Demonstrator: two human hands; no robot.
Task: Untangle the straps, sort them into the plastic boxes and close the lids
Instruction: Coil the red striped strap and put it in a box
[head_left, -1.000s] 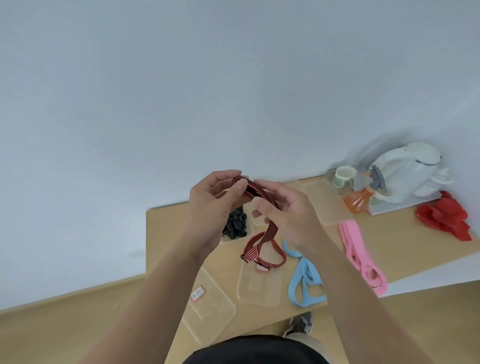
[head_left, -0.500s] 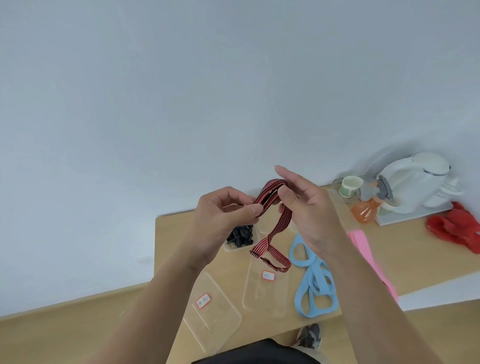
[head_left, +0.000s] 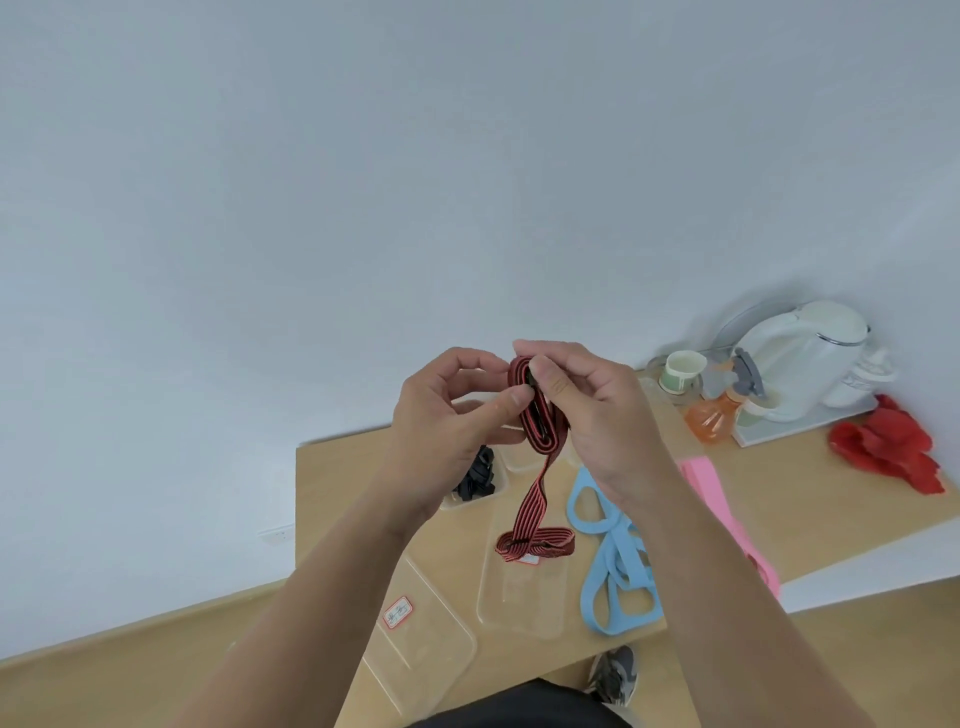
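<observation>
Head view: left hand (head_left: 447, 431) and right hand (head_left: 597, 415) both pinch the red-black striped strap (head_left: 535, 415) above the table (head_left: 332, 478), likely to fold it up; its tail trails onto a clear lid (head_left: 519, 597). Left of that lid, an open box (head_left: 470, 501) holds black straps (head_left: 475, 475). Right: blue straps (head_left: 613, 561), pink strap (head_left: 701, 478). Nothing obstructs.

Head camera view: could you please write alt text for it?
Both hands, left hand and right hand, fold a red-and-black striped strap above a wooden table holding clear plastic boxes, blue straps and pink straps.
</observation>
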